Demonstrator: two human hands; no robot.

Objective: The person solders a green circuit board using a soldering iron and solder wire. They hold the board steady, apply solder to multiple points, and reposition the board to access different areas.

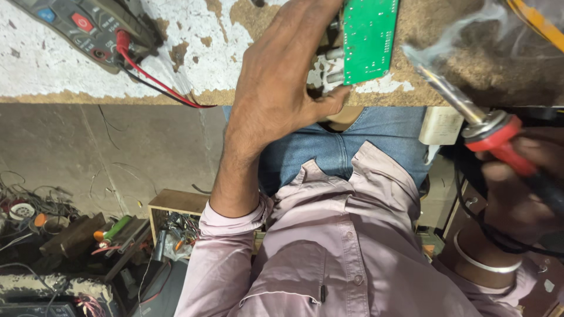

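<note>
My left hand [282,76] reaches onto the worn workbench [59,64] and grips the near edge of a green circuit board [370,38], thumb under its lower corner. My right hand [517,188], blurred at the right edge, holds a soldering iron [476,120] by its red and black handle. The iron's metal tip points up and left, just right of the board, with smoke rising from it. A metal bangle sits on my right wrist.
A multimeter [82,26] with red and black leads lies at the bench's top left. Below on the floor at left are a wooden box [176,217] of parts, loose wires and tools. A white block [440,124] sits at the bench edge.
</note>
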